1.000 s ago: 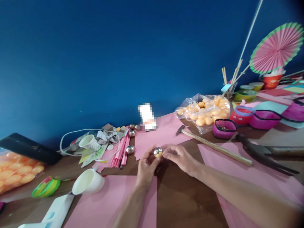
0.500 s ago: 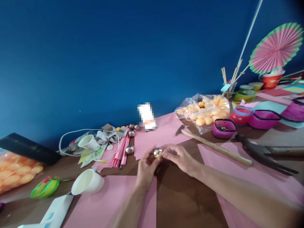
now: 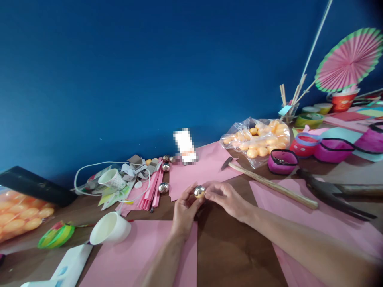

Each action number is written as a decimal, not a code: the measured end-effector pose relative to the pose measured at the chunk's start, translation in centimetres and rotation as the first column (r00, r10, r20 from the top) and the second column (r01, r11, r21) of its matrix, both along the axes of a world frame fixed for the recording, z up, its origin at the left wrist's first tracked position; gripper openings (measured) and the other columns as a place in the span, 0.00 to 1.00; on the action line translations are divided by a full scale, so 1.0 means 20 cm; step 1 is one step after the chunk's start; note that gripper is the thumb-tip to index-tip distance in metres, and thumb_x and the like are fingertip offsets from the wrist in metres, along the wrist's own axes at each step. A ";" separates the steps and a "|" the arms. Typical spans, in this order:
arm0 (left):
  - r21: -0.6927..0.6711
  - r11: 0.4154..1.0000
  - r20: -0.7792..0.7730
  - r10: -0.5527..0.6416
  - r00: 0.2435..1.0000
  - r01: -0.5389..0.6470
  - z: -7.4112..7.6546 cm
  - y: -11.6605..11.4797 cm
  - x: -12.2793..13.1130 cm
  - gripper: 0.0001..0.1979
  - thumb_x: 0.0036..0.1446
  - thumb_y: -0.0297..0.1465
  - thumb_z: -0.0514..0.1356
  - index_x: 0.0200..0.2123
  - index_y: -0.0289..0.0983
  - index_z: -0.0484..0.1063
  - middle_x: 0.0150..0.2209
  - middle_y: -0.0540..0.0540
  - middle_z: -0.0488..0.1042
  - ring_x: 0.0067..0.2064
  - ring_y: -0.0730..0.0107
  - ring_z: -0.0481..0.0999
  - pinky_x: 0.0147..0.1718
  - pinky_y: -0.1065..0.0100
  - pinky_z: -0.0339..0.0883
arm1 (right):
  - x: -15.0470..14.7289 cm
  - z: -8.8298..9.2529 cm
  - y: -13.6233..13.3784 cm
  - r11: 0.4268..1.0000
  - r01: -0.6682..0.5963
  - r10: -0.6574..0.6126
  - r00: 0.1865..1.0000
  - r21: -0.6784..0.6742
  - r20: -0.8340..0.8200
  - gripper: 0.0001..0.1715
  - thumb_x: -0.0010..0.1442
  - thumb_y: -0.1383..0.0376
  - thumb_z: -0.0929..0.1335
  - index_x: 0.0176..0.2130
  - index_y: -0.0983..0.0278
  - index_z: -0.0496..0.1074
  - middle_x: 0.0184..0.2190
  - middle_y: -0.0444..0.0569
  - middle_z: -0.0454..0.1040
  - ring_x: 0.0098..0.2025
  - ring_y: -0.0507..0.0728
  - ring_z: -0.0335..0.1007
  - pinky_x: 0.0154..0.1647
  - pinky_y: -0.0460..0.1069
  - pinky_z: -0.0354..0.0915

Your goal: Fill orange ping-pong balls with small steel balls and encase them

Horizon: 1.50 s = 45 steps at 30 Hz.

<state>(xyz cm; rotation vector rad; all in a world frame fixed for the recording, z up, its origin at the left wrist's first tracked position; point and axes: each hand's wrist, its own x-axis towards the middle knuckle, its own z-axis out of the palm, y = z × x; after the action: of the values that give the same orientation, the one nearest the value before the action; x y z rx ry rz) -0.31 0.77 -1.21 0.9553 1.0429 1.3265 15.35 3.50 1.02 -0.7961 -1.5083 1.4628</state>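
A small orange ball, its upper part covered in shiny silver studs, sits between both hands above the brown table. My left hand grips it from the left between thumb and fingers. From the right, my right hand brings pinched thumb and fingertips against the ball's edge; anything tiny between them is too small to see. More silver-studded balls rest beyond, left of the hands. A purple fabric bowl with small metal pieces inside stands to the right.
A hammer and a dark-headed claw hammer lie to the right. A plastic bag of orange balls is behind. Pink paper sheets cover parts of the table. A white cup lies tipped at left, near paper strips.
The ball looks slightly turned, with more of its silver side showing. Both hands stay in almost the same place around it.
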 end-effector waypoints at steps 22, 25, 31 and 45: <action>0.002 1.000 -0.001 -0.006 1.000 0.006 0.00 0.00 0.00 0.27 0.45 0.27 0.64 0.51 0.38 0.63 0.43 0.43 0.74 0.44 0.64 0.73 0.46 0.61 0.64 | 0.00 0.00 0.00 1.000 0.001 -0.001 1.000 0.023 0.025 0.12 0.53 0.58 0.67 0.28 0.65 0.72 0.40 0.49 0.71 0.43 0.56 0.66 0.47 0.51 0.60; 0.002 1.000 0.001 0.005 1.000 -0.005 0.01 0.00 0.00 0.28 0.44 0.28 0.64 0.51 0.38 0.64 0.43 0.43 0.75 0.44 0.63 0.73 0.46 0.60 0.64 | 0.00 0.01 0.00 1.000 -0.004 0.003 1.000 0.029 0.026 0.10 0.54 0.60 0.66 0.28 0.65 0.71 0.40 0.48 0.71 0.43 0.56 0.66 0.48 0.50 0.60; -0.013 1.000 0.009 0.013 1.000 -0.013 0.01 0.00 0.00 0.31 0.42 0.29 0.65 0.52 0.39 0.63 0.43 0.43 0.75 0.44 0.62 0.73 0.46 0.60 0.65 | 0.00 0.00 0.00 1.000 0.001 -0.002 0.999 0.025 0.054 0.10 0.54 0.60 0.66 0.28 0.65 0.71 0.41 0.48 0.71 0.44 0.56 0.66 0.48 0.50 0.60; -0.014 1.000 -0.050 0.010 0.999 -0.010 0.00 0.00 0.00 0.29 0.43 0.30 0.65 0.51 0.37 0.64 0.45 0.41 0.74 0.45 0.59 0.73 0.46 0.58 0.65 | 0.00 0.00 0.00 1.000 0.009 -0.010 0.998 0.018 0.063 0.10 0.53 0.60 0.67 0.27 0.65 0.71 0.39 0.48 0.71 0.42 0.55 0.66 0.44 0.49 0.60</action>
<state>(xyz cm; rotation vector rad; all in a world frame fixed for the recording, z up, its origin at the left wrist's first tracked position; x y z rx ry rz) -0.37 0.69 -1.25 0.9779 1.0947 1.3080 15.41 3.51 1.02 -0.8454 -1.5604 1.4275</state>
